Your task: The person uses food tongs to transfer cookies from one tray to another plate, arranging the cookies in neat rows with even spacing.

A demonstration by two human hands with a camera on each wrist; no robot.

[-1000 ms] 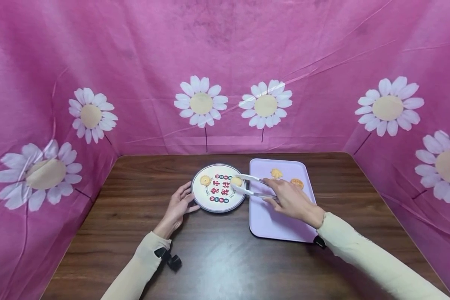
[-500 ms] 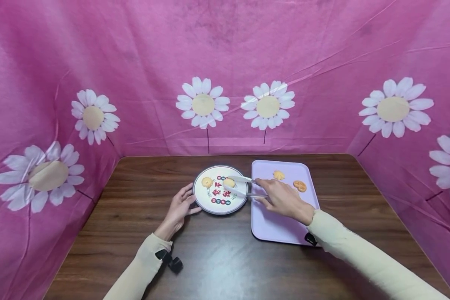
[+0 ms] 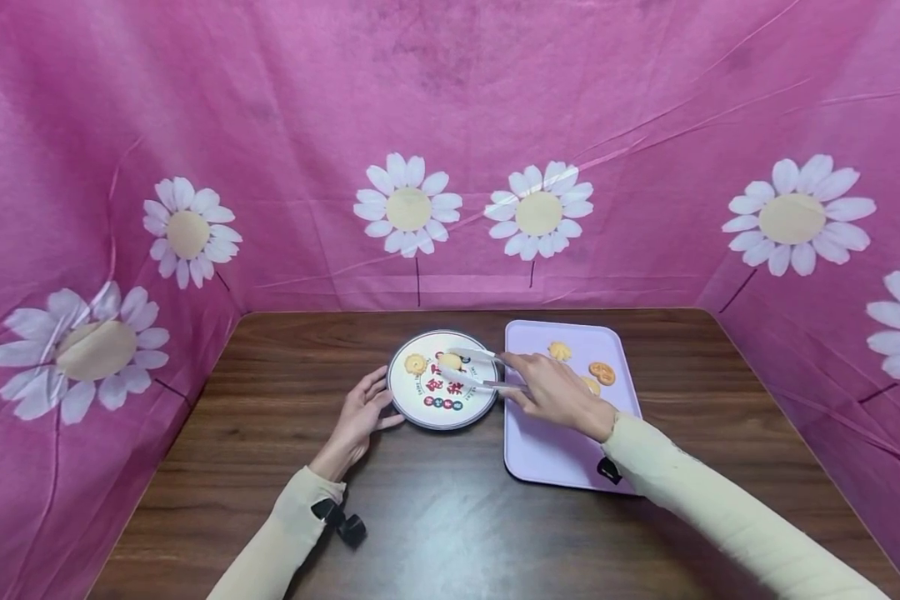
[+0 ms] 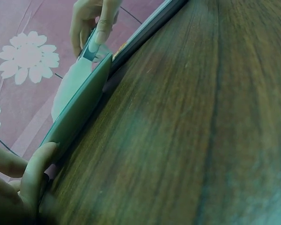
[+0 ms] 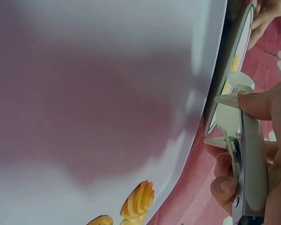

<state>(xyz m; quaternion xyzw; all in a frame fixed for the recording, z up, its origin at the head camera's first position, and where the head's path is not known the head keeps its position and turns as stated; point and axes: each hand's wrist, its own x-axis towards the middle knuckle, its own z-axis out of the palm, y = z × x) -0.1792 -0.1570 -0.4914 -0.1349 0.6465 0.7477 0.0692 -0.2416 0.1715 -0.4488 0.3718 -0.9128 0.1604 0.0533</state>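
Your right hand [image 3: 558,396] is clamped on a pair of silver metal tongs with white, paddle-like ends [image 5: 253,154], the thumb on one arm and curled fingers on the other, a grip that seems meant to let you set the squeeze finely. The white ends flank a small, pale yellow, rounded biscuit [image 3: 451,362], which lies between them over the upper middle of a round white plate with a dark rim and red printed characters [image 3: 408,389]; whether the biscuit touches the plate, you cannot tell from here. Your left hand [image 3: 356,417] rests against the plate's left edge, thumb and fingers apart and spread along the rim, probably so that the plate does not slide while the tongs work over it. To the upper left on the plate sits a golden, ruffled ring-shaped biscuit [image 3: 416,364], well apart from the tongs' ends. Just right of the plate, under your right hand, lies a lilac rectangular tray [image 3: 555,454], its nearness apparently making for a short reach. It bears a pale, ridged, shell-like biscuit [image 3: 559,351], an orange-brown biscuit with an openwork pattern [image 3: 602,372] and another yellow piece [image 3: 591,384] partly hidden by your hand. Everything rests on a dark brown wood-grain table [image 3: 270,367].
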